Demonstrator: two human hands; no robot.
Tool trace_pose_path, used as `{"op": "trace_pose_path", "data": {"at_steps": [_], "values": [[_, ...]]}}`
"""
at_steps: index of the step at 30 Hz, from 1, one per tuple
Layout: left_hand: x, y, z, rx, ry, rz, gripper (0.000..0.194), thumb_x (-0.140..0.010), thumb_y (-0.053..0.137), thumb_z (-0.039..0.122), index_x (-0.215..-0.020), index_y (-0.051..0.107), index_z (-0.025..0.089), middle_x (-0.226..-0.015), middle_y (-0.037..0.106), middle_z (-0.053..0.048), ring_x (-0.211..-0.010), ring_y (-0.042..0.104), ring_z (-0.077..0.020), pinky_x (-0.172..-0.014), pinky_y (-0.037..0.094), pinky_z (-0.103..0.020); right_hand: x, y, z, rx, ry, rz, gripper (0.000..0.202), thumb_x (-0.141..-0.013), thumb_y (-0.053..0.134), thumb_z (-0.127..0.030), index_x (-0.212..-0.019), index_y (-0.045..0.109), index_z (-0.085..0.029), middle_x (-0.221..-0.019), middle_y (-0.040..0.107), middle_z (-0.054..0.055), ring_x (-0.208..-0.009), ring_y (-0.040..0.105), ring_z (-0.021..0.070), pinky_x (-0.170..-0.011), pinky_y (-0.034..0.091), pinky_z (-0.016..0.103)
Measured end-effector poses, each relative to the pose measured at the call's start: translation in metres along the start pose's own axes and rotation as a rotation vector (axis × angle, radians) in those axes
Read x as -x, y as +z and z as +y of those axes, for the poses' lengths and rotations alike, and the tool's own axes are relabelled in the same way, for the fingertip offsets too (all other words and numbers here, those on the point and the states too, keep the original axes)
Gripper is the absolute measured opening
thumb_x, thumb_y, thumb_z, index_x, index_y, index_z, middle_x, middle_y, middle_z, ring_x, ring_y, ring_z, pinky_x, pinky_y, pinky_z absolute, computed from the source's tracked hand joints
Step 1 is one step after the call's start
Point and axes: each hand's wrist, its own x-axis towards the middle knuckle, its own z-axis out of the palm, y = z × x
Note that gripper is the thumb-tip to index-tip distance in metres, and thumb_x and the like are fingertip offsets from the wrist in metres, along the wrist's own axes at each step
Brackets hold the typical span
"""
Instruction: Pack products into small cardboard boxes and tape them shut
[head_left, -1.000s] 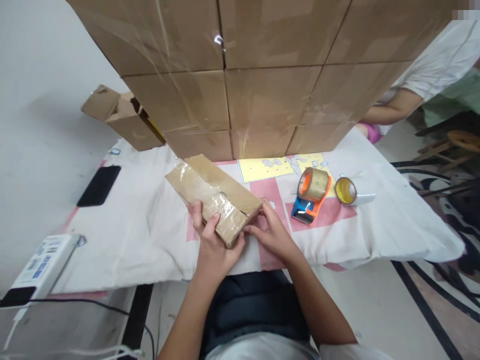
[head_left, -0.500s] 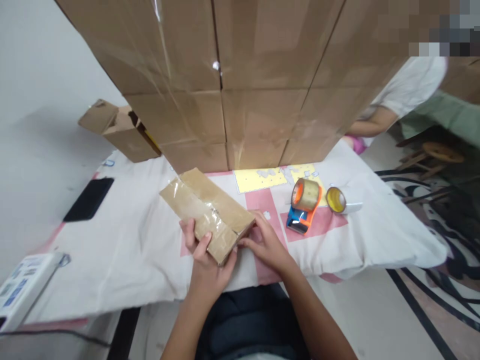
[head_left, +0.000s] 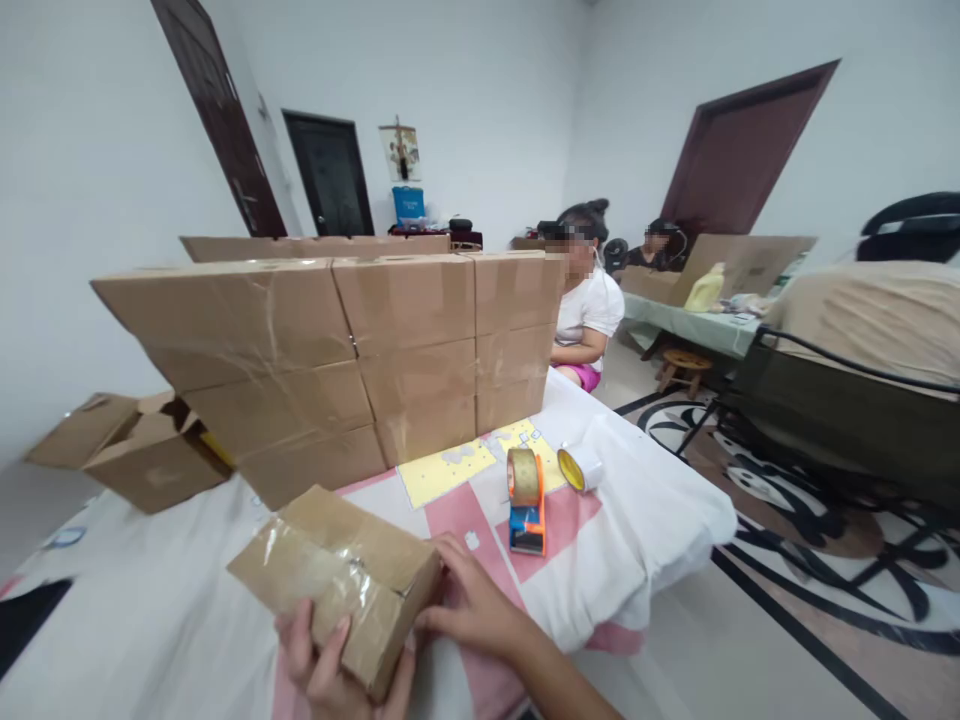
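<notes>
A small cardboard box (head_left: 337,570) with shiny clear tape over its top is held tilted above the cloth-covered table. My left hand (head_left: 337,665) grips its near side, fingers on the top face and thumb at the near corner. My right hand (head_left: 469,605) is closed around the box's right end; some of its fingertips are hidden behind the box. To the right, a tape dispenser (head_left: 528,532) with an orange and blue body lies on the cloth, carrying a brown tape roll (head_left: 523,477). Beside it rests a second tape roll (head_left: 580,467) with a yellow core.
Stacked cardboard boxes (head_left: 420,350) form a wall along the table's far side. An opened box (head_left: 161,460) sits at the left, near a dark flat object (head_left: 30,620). Behind the stack's right end sits a person (head_left: 589,310) in white. Another table (head_left: 682,318) stands farther back.
The view has tilted up and turned right, bringing the room and people into sight. Both hands still hold the box, which now appears lower and farther left in the picture.
</notes>
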Motion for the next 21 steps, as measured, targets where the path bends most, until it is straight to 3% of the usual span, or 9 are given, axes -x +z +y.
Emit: {"op": "trace_pose_path", "data": {"at_steps": [8, 13, 21], "values": [[0.005, 0.004, -0.014, -0.020, 0.081, 0.024, 0.093, -0.069, 0.084, 0.024, -0.142, 0.026, 0.028, -0.162, 0.016, -0.019, -0.154, 0.017, -0.0392, -0.121, 0.015, -0.074, 0.003, 0.004, 0.007, 0.011, -0.005, 0.034, 0.067, -0.064, 0.089, -0.022, -0.125, 0.063, -0.024, -0.120, 0.058, 0.005, -0.115, 0.055, 0.0245, -0.096, 0.046, 0.035], [0.007, 0.004, -0.018, -0.010, 0.076, 0.021, 0.090, -0.071, 0.082, 0.029, -0.141, 0.026, 0.028, -0.160, 0.018, -0.019, -0.154, 0.014, -0.0411, -0.121, 0.015, -0.074, 0.003, 0.004, 0.008, 0.045, -0.011, 0.024, 0.065, -0.063, 0.089, -0.023, -0.122, 0.063, -0.024, -0.117, 0.057, 0.004, -0.112, 0.054, 0.0246, -0.095, 0.045, 0.035], [0.005, 0.008, -0.024, -0.013, 0.102, 0.059, 0.091, -0.066, 0.085, 0.029, -0.138, 0.029, 0.029, -0.157, 0.023, -0.018, -0.150, 0.024, -0.0442, -0.118, 0.021, -0.077, 0.003, 0.007, 0.015, 0.011, -0.029, 0.043, 0.064, -0.060, 0.088, -0.020, -0.118, 0.062, -0.024, -0.115, 0.056, 0.003, -0.106, 0.055, 0.0230, -0.090, 0.047, 0.033]]}}
